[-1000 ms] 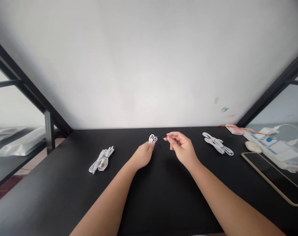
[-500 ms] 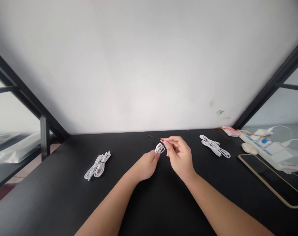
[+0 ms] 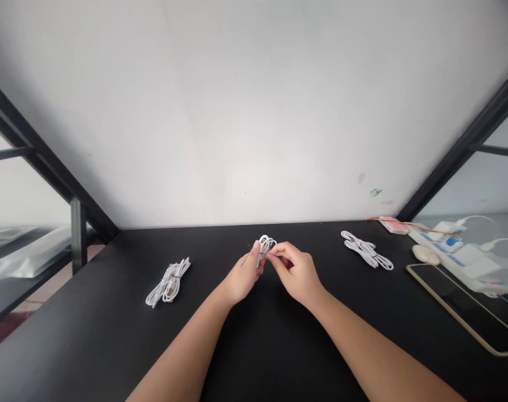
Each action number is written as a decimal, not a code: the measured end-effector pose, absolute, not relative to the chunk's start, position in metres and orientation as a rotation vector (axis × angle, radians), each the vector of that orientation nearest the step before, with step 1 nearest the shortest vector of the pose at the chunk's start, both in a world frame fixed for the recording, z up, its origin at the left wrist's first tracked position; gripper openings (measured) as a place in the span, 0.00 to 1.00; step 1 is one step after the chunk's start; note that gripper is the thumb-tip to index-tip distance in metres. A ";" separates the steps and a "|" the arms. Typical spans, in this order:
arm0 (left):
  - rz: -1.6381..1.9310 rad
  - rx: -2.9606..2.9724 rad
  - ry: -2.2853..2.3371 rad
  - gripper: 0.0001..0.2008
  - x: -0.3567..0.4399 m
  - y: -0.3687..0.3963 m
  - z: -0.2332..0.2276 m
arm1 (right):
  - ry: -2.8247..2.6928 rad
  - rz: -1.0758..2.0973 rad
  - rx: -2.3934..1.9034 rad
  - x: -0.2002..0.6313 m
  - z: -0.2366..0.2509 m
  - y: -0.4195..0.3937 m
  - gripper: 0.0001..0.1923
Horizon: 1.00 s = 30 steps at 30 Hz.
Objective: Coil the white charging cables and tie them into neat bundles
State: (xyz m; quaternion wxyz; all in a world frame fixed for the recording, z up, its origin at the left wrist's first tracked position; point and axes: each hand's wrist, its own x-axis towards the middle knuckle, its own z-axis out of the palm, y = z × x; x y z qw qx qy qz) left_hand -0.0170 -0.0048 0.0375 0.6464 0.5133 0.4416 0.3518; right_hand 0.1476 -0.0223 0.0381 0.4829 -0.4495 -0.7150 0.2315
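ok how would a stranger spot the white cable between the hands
Find the black tabletop. Toward its far edge, the left hand and right hand meet at a coiled white cable. Unlike the left cable bundle and right cable bundle lying there, it is held.

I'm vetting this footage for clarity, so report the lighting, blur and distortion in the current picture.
Head view: the white wall is brightest mid-picture, dimmer toward the top corners; a pale sheen washes the black tabletop at lower left. Head view: the power strip by the right edge looks smeared and stretched; the thin black tie at the right hand is too fine to trace.
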 end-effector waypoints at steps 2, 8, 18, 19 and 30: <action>0.873 1.221 1.025 0.29 -0.016 -0.003 0.035 | -1.750 0.557 -1.106 0.148 0.038 -0.022 0.06; 0.948 1.209 1.014 0.30 -0.013 0.001 0.030 | -1.784 0.664 -1.116 0.152 0.038 -0.018 0.06; 0.932 0.972 0.933 0.29 -0.015 0.000 0.032 | -1.717 0.948 -1.167 0.162 0.035 -0.009 0.10; 0.926 0.998 0.940 0.29 -0.015 0.000 0.032 | -1.725 0.974 -1.166 0.163 0.034 -0.008 0.11; 0.865 1.055 0.863 0.28 -0.017 -0.002 0.034 | -1.740 1.043 -1.047 0.164 0.022 -0.001 0.26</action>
